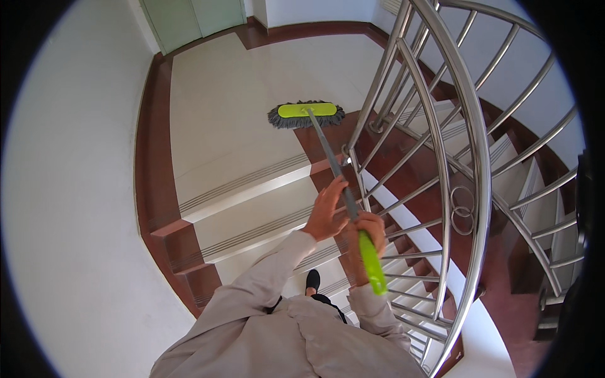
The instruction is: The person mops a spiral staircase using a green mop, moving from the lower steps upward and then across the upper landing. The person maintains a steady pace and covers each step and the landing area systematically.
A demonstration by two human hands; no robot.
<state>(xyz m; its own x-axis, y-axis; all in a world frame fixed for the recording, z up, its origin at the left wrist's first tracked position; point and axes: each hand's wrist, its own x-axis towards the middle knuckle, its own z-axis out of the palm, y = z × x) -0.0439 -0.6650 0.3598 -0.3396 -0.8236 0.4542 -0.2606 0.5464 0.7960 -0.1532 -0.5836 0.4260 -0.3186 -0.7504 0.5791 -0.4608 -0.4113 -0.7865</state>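
A dust mop with a lime-green plate and grey fringe (306, 111) lies flat on the pale landing floor, near its dark red border. Its grey pole slopes down towards me and ends in a lime-green grip (372, 262). My right hand (367, 234) is closed round the pole just above that grip. Higher up the pole, my left hand (328, 210) has its fingers spread against the side of the shaft; its thumb and palm are partly hidden, so whether it grips the pole is unclear.
Pale steps with grooved edges (250, 184) descend from the landing towards me. A curved stainless-steel railing (479, 141) runs along the right, with another flight beyond it. A white wall (85, 165) bounds the left. Green doors (198, 19) stand at the back. My dark shoe (312, 279) is on the stairs.
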